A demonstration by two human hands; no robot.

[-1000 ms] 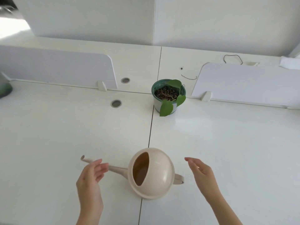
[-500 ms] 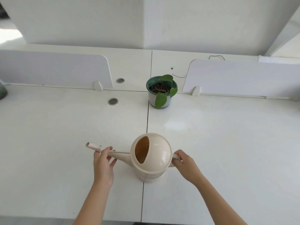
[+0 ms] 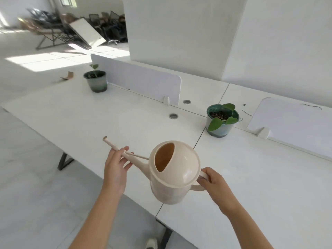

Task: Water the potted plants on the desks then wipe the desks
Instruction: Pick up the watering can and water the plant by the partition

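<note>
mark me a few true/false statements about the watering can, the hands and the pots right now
1. Both hands hold the watering can. True.
2. The right hand grips the spout. False: it grips the handle; the left hand holds the spout.
3. Two potted plants stand on the desks, a near pot and a far pot. True.
4. The spout is tipped over the near pot, pouring water. False: it points to the left, well apart from that pot, and no water shows.
</note>
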